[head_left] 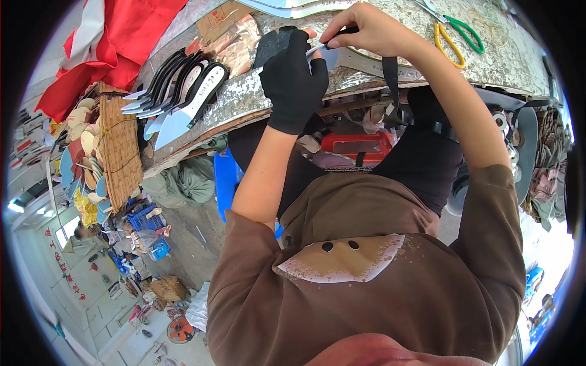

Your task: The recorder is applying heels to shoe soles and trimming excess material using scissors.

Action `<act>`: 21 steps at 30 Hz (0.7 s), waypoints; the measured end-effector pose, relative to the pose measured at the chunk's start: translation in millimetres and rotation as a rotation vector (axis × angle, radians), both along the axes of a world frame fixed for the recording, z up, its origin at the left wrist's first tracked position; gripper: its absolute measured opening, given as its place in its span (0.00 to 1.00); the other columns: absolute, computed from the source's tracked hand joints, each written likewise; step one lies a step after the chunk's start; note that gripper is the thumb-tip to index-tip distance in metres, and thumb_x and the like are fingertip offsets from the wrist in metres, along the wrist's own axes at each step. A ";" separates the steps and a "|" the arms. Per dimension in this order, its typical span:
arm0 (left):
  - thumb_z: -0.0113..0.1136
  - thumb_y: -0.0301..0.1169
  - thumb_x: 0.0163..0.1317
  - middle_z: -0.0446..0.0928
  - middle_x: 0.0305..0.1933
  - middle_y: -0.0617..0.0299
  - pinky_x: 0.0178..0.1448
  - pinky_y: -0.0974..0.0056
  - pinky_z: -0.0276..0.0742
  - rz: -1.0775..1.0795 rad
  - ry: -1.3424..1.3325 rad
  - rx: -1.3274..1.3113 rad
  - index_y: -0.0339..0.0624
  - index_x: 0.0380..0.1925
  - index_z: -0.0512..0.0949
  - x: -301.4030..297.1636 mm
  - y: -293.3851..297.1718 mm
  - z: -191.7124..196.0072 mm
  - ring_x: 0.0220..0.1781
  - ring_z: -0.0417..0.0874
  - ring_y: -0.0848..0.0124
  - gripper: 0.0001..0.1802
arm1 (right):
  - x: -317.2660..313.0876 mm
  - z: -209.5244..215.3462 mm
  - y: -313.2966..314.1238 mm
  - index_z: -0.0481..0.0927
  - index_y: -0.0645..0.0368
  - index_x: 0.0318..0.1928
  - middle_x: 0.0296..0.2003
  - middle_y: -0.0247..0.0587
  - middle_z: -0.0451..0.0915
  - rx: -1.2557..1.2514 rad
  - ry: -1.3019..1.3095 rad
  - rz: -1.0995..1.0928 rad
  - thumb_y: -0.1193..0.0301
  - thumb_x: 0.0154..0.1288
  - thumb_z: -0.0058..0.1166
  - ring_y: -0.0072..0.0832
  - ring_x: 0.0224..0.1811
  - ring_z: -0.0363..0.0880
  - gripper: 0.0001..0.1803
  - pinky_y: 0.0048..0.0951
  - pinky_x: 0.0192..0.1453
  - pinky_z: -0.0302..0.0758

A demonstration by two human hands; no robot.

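My left hand (294, 85), in a black fingerless glove, is curled above the bench edge around a narrow pale piece (315, 50), most of which the glove hides. Bare, my right hand (369, 29) pinches a black strip (343, 35) against the end of that piece. Below the right hand a pale shoe insole (366, 63) lies on the bench, and a black band (390, 79) hangs over the edge beside it. A dark flat block (273, 46) sits just left of the glove. Farther left lies a row of black-edged insoles (198, 91) with light-blue front ends.
Green-and-yellow-handled scissors (456, 39) lie at the bench's far right. More insoles (293, 8) and crumpled brown paper (235, 43) are at the back. Red cloth (131, 36) and a woven bamboo panel (119, 149) stand left. A red container (357, 146) sits under the worn bench (244, 100).
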State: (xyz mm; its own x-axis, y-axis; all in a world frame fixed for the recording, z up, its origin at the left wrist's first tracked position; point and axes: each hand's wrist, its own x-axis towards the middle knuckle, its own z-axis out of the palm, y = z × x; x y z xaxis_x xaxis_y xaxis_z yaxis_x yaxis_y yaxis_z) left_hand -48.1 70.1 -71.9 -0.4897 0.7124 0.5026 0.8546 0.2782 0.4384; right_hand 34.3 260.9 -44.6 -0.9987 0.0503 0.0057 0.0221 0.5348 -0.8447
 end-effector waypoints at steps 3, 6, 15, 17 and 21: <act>0.61 0.31 0.58 0.79 0.25 0.56 0.32 0.52 0.72 -0.016 0.140 0.070 0.50 0.40 0.77 2.6 5.1 -5.7 0.27 0.81 0.53 0.10 | 3.2 -5.5 -1.3 0.86 0.59 0.41 0.39 0.45 0.85 0.174 0.214 0.072 0.74 0.64 0.60 0.38 0.41 0.84 0.07 0.36 0.46 0.78; 0.60 0.33 0.58 0.76 0.25 0.58 0.32 0.52 0.69 -0.022 0.239 -0.052 0.49 0.35 0.79 -3.3 3.2 -14.1 0.26 0.79 0.54 0.06 | 8.4 -3.0 -4.0 0.83 0.59 0.40 0.37 0.45 0.79 0.275 0.276 0.006 0.71 0.65 0.60 0.40 0.40 0.79 0.06 0.39 0.43 0.75; 0.61 0.29 0.59 0.82 0.29 0.55 0.32 0.56 0.72 -0.046 0.222 -0.076 0.47 0.33 0.83 1.4 -7.2 -8.0 0.27 0.81 0.54 0.04 | 3.4 -33.7 30.7 0.87 0.62 0.33 0.25 0.34 0.79 -0.136 0.112 0.101 0.69 0.61 0.68 0.20 0.25 0.71 0.08 0.28 0.28 0.68; 0.61 0.30 0.59 0.82 0.29 0.55 0.32 0.55 0.72 -0.048 0.184 -0.050 0.46 0.32 0.83 1.9 -7.9 -10.7 0.27 0.81 0.54 0.04 | 4.5 -41.6 31.1 0.87 0.62 0.33 0.23 0.33 0.80 -0.288 0.022 0.044 0.69 0.61 0.69 0.18 0.23 0.72 0.08 0.28 0.27 0.68; 0.60 0.32 0.61 0.82 0.30 0.53 0.32 0.53 0.73 -0.016 0.155 -0.088 0.45 0.32 0.83 7.3 -5.3 -6.8 0.27 0.81 0.52 0.05 | 14.1 -39.2 26.2 0.87 0.63 0.33 0.20 0.35 0.80 -0.276 -0.042 0.020 0.68 0.61 0.68 0.19 0.22 0.73 0.09 0.28 0.26 0.69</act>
State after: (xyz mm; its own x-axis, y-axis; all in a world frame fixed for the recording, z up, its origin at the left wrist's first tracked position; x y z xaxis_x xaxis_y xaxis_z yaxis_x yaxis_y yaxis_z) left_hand -40.8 64.9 -78.7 -0.3996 0.7640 0.5066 0.9146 0.2957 0.2757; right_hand 48.4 287.1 -83.8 -0.9986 0.0247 -0.0473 0.0524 0.2856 -0.9569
